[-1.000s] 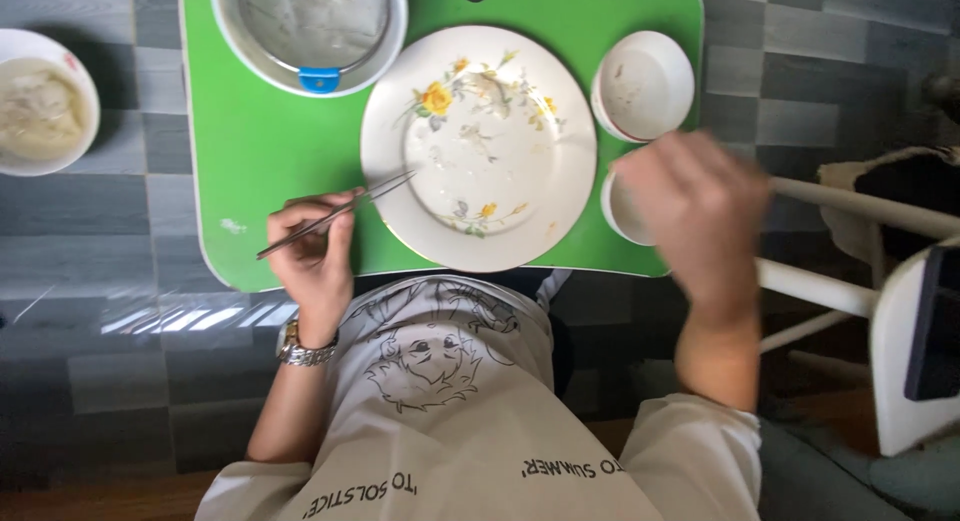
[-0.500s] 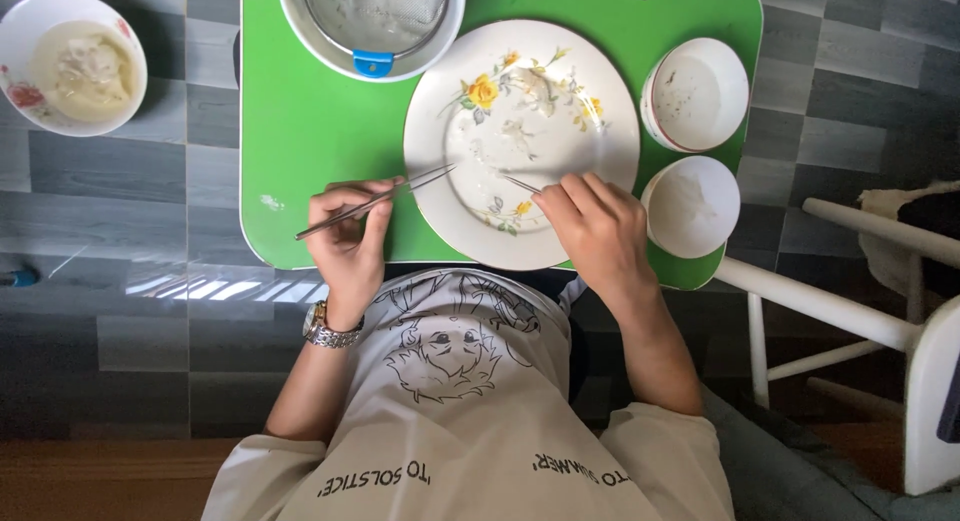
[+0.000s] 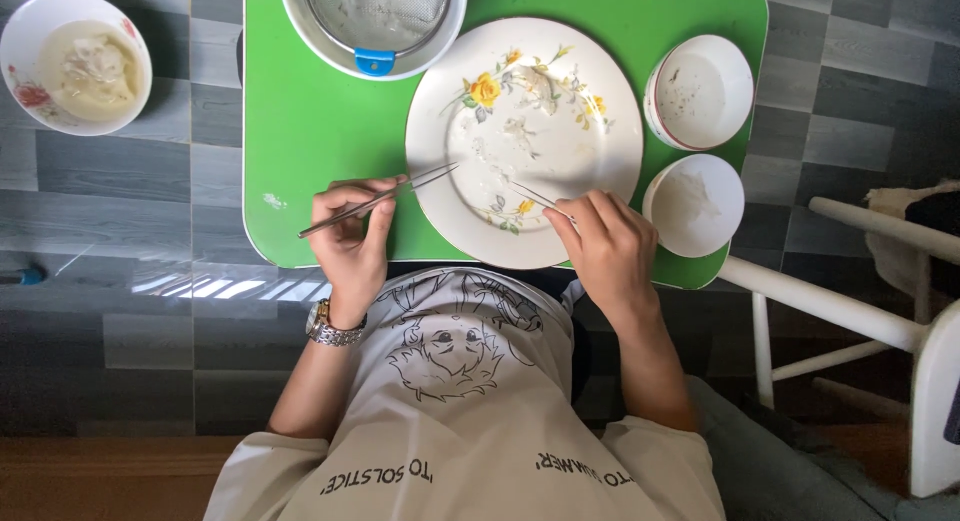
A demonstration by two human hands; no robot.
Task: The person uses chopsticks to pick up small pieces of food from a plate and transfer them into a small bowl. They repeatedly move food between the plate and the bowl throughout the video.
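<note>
White floral plate [image 3: 560, 151] — pale scraps

both hands [image 3: 352, 243] [image 3: 605, 246] hold metal tweezers [image 3: 375, 200] [image 3: 540, 198] over a floral plate [image 3: 580, 151] on a green tray [image 3: 310, 121]

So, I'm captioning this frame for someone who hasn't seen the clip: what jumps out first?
The bright green tray table stands out against the grey floor, with a large flowered white plate at its middle. Over that plate, the left hand holds long metal tweezers and the right hand holds a second thin metal tool, both tips pointing inward. Two small white bowls sit at the tray's right edge.
</note>
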